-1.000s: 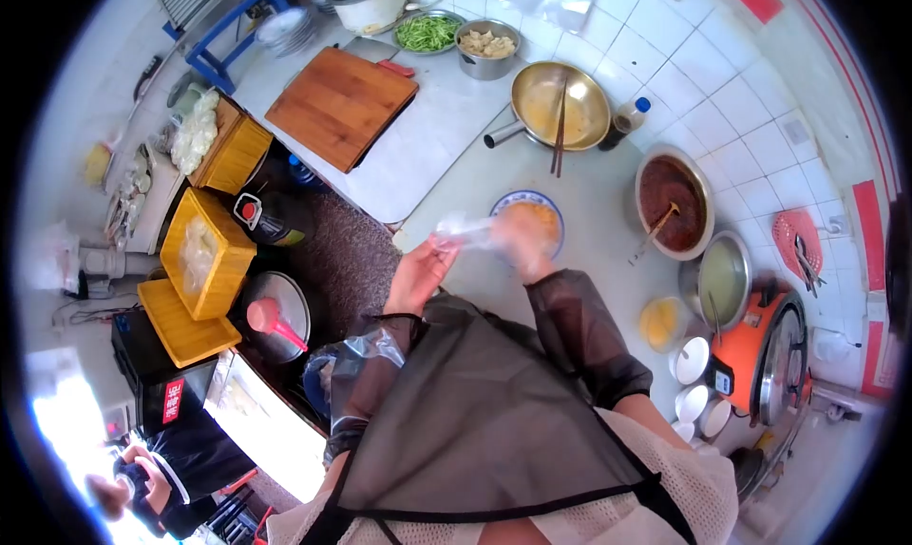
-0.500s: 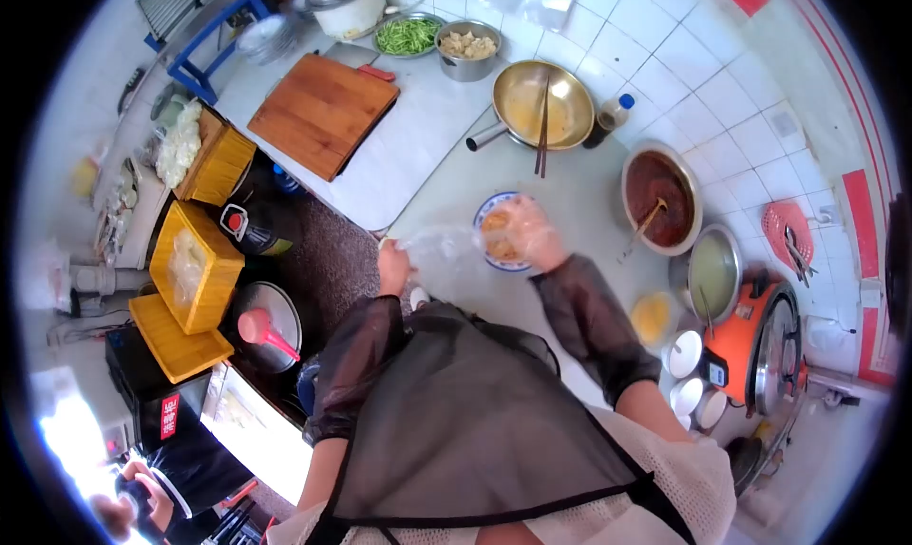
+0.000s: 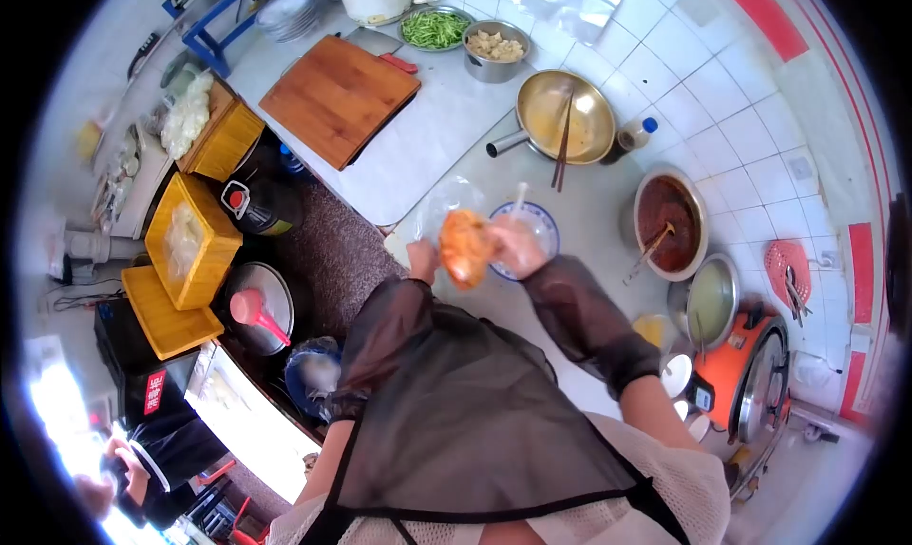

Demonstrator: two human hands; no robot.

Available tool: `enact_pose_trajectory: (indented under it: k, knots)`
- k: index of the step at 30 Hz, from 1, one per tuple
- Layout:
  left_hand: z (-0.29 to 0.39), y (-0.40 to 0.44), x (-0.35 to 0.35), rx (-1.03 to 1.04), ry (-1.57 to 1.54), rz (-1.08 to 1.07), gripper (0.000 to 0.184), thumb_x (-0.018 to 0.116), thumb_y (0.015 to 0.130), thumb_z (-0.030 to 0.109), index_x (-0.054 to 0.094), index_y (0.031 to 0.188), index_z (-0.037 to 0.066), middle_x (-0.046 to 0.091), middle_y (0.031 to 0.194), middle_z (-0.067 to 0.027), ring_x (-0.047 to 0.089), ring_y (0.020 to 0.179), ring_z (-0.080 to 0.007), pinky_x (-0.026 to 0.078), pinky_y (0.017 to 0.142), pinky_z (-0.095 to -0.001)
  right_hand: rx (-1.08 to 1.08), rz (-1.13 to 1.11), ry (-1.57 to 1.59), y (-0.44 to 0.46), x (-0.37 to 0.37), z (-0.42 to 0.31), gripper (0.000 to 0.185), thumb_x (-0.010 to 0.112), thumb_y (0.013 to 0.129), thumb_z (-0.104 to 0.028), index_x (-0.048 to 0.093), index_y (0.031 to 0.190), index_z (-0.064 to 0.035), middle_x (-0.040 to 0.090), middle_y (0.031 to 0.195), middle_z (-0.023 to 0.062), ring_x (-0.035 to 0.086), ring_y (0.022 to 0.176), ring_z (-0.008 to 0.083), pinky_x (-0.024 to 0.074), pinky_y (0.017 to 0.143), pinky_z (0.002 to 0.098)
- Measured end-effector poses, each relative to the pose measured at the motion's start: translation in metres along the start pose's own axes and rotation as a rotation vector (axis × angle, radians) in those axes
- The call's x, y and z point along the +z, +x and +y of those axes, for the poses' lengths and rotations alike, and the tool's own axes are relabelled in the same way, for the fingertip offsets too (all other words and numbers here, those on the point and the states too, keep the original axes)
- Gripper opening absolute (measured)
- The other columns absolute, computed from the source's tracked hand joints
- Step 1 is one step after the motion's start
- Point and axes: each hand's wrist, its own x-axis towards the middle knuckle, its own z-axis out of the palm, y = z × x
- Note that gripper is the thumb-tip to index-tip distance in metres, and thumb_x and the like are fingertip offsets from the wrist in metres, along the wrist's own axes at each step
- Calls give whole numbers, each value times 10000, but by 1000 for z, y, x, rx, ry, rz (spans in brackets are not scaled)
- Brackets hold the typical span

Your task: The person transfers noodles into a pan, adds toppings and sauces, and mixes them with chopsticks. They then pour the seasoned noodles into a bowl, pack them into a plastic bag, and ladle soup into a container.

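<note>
In the head view my right hand (image 3: 518, 247) is closed on an orange-brown piece of fried food (image 3: 464, 250), holding it up beside the plate. Its exact kind is unclear. My left hand (image 3: 424, 260) is closed at the edge of a thin clear plastic bag (image 3: 445, 199), whose outline is faint behind the food. Whether the food is inside the bag or in front of it, I cannot tell. A white plate with a blue rim (image 3: 555, 235) lies on the counter, partly behind my right hand.
A gold-coloured pan (image 3: 534, 108) with chopsticks is beyond the plate. At right stand a pot of red sauce (image 3: 646, 203), a bowl of pale liquid (image 3: 714, 293) and an orange cooker (image 3: 727, 360). A wooden board (image 3: 340, 98) lies at left. Another person (image 3: 128, 464) is at lower left.
My right hand has lifted the food off the plate and brought it left, towards my left hand and the bag. The camera view has shifted slightly.
</note>
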Motion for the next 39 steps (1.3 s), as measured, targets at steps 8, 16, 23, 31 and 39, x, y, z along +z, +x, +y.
enact_pose_trajectory:
  k: [8,16,23,31,39]
  knots:
    - [24,-48,-30,62,28,53,241,533,835,70,521,1006,-101,589,906,-191,607,628,-235,520,488,-368,-427,314,-1402,90,13,38,285,600,802,-282,614,872,-7,631,851,208,622,822,327,494,727,422]
    - [140,-117,-42,247,647,-79,230,572,840,39,476,1030,-48,549,904,-151,605,812,-194,517,570,-308,-624,231,-1454,109,20,-141,192,580,817,-222,601,917,-60,598,937,187,580,881,353,473,773,434]
    - [185,-103,38,734,473,-101,209,577,861,45,514,1054,-4,561,929,-114,566,843,-189,486,727,-297,-1374,484,-2161,227,-75,-365,258,583,753,-142,582,1003,-78,550,1022,128,503,1003,282,404,845,404]
    - [203,-36,131,669,258,-440,365,534,937,190,497,1242,-6,588,1126,-91,576,1018,-178,457,876,-292,-1225,56,-2075,217,-41,-349,124,535,668,-21,544,791,-34,539,800,129,525,787,294,442,711,407]
    - [270,-74,178,111,-198,-720,330,651,857,123,546,1111,-58,613,1022,-103,611,924,-192,505,794,-331,-1080,355,-1348,13,29,-201,212,616,752,-104,623,951,-29,593,869,119,568,846,291,452,805,388]
